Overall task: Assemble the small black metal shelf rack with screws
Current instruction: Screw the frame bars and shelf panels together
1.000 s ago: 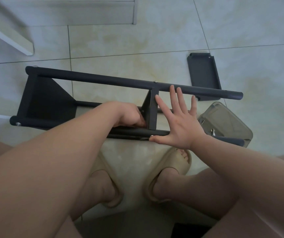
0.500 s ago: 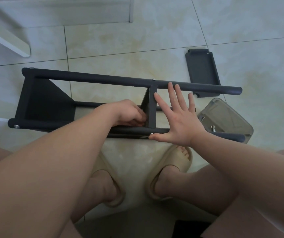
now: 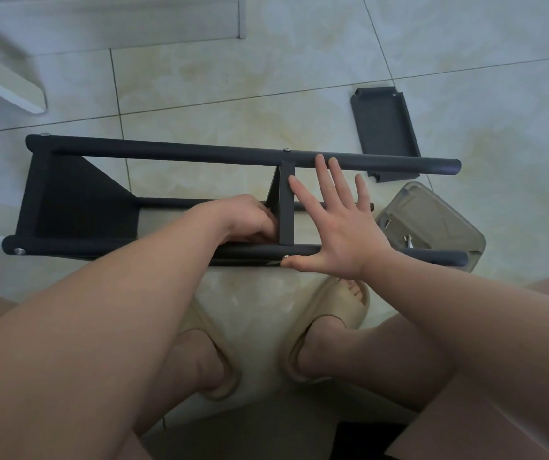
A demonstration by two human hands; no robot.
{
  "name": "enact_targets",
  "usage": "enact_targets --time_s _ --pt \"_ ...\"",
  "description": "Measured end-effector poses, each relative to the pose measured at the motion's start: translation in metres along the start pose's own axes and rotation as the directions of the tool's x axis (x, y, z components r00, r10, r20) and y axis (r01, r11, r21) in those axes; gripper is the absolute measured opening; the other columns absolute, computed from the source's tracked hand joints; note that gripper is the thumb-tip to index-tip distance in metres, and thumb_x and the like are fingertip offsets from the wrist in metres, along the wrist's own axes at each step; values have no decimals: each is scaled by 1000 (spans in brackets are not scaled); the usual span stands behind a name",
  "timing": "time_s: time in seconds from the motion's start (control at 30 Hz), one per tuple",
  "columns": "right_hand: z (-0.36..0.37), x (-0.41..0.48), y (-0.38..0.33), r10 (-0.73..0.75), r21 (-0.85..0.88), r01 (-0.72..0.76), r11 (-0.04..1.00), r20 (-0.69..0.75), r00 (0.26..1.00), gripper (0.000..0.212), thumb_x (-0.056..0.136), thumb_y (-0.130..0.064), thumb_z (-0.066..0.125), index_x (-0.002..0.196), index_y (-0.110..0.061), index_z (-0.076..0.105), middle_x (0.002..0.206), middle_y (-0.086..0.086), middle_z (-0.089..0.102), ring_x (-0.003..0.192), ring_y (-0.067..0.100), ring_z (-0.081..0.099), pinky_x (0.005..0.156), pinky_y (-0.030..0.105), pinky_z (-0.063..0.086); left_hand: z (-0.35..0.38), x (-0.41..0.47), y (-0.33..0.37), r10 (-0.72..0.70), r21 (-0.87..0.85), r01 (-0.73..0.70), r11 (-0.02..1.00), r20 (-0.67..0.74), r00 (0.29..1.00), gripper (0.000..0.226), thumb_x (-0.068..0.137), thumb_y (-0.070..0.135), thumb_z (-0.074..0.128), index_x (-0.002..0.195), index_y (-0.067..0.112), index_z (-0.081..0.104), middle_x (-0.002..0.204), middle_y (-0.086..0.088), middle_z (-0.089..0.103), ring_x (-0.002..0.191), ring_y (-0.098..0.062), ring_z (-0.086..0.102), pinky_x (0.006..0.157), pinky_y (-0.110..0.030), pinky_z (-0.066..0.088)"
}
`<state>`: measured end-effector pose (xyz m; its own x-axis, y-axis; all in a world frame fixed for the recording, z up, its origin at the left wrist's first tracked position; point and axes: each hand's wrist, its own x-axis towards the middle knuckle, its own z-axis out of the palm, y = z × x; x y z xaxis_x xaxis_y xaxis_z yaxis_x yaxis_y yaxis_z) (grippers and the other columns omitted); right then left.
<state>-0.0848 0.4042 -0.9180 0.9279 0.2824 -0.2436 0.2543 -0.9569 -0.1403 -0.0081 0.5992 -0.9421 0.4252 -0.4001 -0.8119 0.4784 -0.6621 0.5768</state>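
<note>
While the rack [image 3: 200,154] lies on its side across the middle of the frame, I see its right-hand tube ends standing free with no panel between them. Bare tile lies open above the upper tube and at the far right. A loose shelf panel [image 3: 386,131] lies flat at upper right, its lower edge passing behind the upper tube's end. A clear plastic container [image 3: 432,220] sits at the right, and the near tube's end crosses over it.

My left hand [image 3: 250,217] is curled against the left face of the middle panel [image 3: 285,207]; the fingertips are hidden, so I cannot tell whether they hold anything. My right hand [image 3: 339,234] is spread flat, fingers straight, over the frame just right of that panel. Its thumb tip rests on the near tube beside a screw head [image 3: 284,257].

By my count:
- three long tubes in plain sight
- two panels fitted, the middle one and the end panel [image 3: 67,200] at the left
- one panel loose
- four screw heads showing on the tubes
- some small metal hardware in the container, too small to count
- two beige sandals [image 3: 333,313] at lower centre

Underneath is the floor [image 3: 266,78], glossy pale tile with thin grout lines. White furniture [image 3: 11,84] stands at the upper left.
</note>
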Motion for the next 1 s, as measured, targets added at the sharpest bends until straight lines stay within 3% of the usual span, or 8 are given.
enact_targets --time_s 0.1,0.33,0.47,0.67,1.0 --pt "0 0 0 0 -2 0 1000 4 1000 118 68 -97 32 161 -34 -6 167 12 -23 153 32 -23 121 64 -5 -1 0 0 -13 -59 17 998 58 998 20 69 8 69 83 13 81 99 -13 77 98 -26 74 103 -41 52" --pt "-1 0 -1 -4 -10 4 1000 8 1000 118 69 -97 30 161 -33 -6 167 13 -23 153 33 -23 121 64 -4 -4 -1 2 -13 -124 41 991 216 976 28 88 1 62 77 17 82 103 -8 77 103 -18 72 107 -35 47" --pt "-1 0 0 -4 -11 4 1000 12 1000 118 69 -97 30 161 -33 -6 167 14 -23 153 33 -23 121 64 -4 -3 -1 3 -71 -78 92 993 235 969 18 90 8 62 89 12 80 106 -10 76 110 -24 70 109 -38 46" --pt "-1 0 0 -5 -9 6 1000 8 1000 119 69 -96 32 162 -32 -4 167 14 -22 153 33 -22 121 64 -2 -4 0 5 -102 -104 132 986 256 961 21 93 13 59 101 10 78 111 -11 75 113 -23 68 103 -31 49" --pt "0 0 0 -10 -1 10 1000 -9 1000 118 69 -97 33 161 -32 -4 167 13 -21 154 33 -21 122 63 -2 -3 2 4 -98 -71 114 991 204 974 16 92 19 64 99 12 77 103 -7 77 103 -19 72 99 -30 51"
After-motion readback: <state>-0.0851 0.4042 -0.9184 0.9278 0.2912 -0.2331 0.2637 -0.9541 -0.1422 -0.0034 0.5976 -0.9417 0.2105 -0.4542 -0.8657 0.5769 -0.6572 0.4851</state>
